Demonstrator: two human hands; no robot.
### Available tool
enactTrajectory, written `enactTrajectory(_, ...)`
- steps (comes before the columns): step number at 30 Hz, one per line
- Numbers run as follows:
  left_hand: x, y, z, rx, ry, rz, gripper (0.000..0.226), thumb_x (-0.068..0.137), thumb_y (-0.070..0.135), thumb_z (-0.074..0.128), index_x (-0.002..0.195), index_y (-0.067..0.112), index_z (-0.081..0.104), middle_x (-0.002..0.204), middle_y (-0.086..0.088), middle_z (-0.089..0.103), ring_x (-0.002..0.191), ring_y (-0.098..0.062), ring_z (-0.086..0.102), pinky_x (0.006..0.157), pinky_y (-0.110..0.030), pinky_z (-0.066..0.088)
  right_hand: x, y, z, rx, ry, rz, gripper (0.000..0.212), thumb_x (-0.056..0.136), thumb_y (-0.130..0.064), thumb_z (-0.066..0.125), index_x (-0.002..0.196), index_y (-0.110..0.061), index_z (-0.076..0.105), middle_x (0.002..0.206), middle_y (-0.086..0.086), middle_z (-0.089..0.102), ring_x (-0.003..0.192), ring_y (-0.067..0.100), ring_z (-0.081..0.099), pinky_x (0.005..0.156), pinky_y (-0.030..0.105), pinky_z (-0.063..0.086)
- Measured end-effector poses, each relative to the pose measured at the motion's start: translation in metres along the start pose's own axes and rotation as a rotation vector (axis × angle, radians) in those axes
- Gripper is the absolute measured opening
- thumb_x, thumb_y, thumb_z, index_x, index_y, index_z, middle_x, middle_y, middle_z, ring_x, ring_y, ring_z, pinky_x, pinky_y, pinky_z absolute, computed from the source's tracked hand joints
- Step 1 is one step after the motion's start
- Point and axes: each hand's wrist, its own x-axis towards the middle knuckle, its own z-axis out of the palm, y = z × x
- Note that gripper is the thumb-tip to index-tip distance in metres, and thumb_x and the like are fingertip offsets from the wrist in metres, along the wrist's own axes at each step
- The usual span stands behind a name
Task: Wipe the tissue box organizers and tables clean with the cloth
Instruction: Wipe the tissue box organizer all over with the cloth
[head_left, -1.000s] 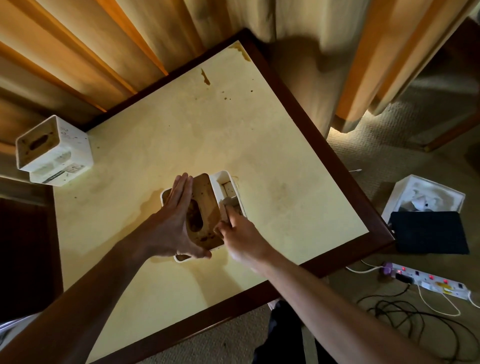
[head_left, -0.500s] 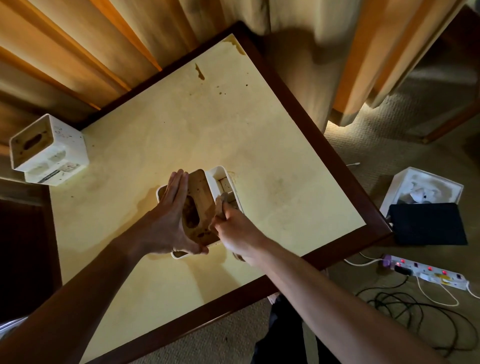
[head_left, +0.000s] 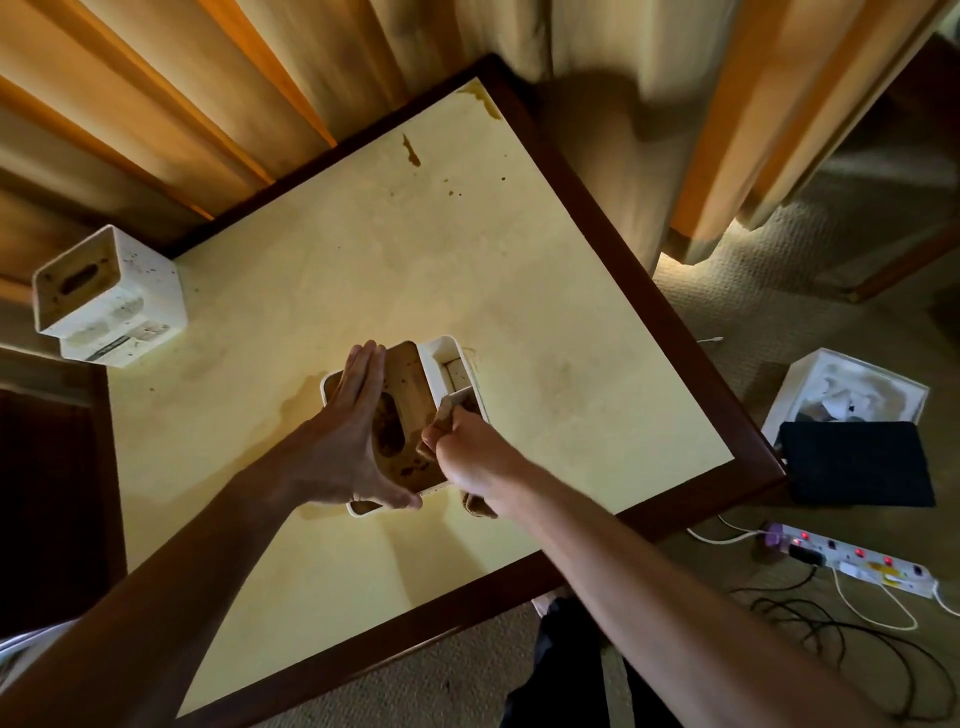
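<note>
Tissue box organizer (head_left: 410, 410) stays mid-table (head_left: 519, 291), left hand (head_left: 348, 441) still flat against it, fingers straight and together. Right hand (head_left: 467, 447), fingers clenched on the cloth (head_left: 449, 410), has hardly shifted along the side compartment. Most of the cloth is hidden beneath that hand.
</note>
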Motion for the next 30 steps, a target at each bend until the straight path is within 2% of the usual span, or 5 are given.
enactTrajectory(3,0.001,-0.002,0.001,-0.008,0.013,0.004,0.169,0.042,0.070,0.089,0.142,0.032,-0.042,0.145,0.028,-0.048,0.135,0.006,-0.041,0.121,-0.035,0.013,-0.015,0.012,0.009,-0.024,0.111,-0.151,0.014,0.103,-0.005,0.034,0.104,-0.002,0.047,0.085,0.013,0.050,0.067,0.006,0.043,0.052,0.004,0.034)
enactTrajectory(6,0.002,-0.004,0.003,-0.005,0.032,0.017,0.168,0.041,0.071,0.088,0.141,0.036,-0.042,0.148,0.027,-0.044,0.144,-0.002,-0.032,0.122,-0.044,0.019,-0.031,0.020,0.004,-0.008,0.049,-0.217,0.022,0.105,-0.013,0.033,0.121,-0.009,0.048,0.088,0.005,0.052,0.072,0.004,0.045,0.063,0.014,0.036)
enactTrajectory(14,-0.001,-0.003,0.012,-0.056,0.191,-0.163,0.164,0.040,0.084,0.078,0.144,0.034,-0.040,0.164,0.005,-0.023,0.152,-0.018,-0.016,0.121,-0.060,-0.002,-0.048,0.016,-0.040,0.331,0.086,-0.310,0.020,0.105,-0.017,0.039,0.103,-0.023,0.058,0.074,-0.014,0.064,0.073,0.008,0.058,0.068,0.025,0.043)
enactTrajectory(19,-0.004,0.004,0.032,-0.217,0.366,-0.402,0.165,0.038,0.091,0.072,0.152,0.021,-0.025,0.166,-0.001,-0.008,0.153,-0.023,-0.005,0.119,-0.063,0.000,-0.039,0.009,-0.049,0.322,0.177,-0.334,0.024,0.105,-0.015,0.039,0.106,-0.029,0.058,0.100,-0.001,0.065,0.093,0.012,0.059,0.082,0.030,0.045)
enactTrajectory(30,0.005,0.041,0.042,-0.497,0.428,-0.756,0.164,0.024,0.090,0.074,0.152,0.009,0.012,0.149,-0.004,0.015,0.146,-0.024,0.005,0.115,-0.067,0.005,-0.025,0.010,-0.046,0.378,0.202,-0.355,0.022,0.106,-0.009,0.036,0.113,-0.018,0.054,0.096,-0.006,0.062,0.078,-0.011,0.063,0.066,0.009,0.047)
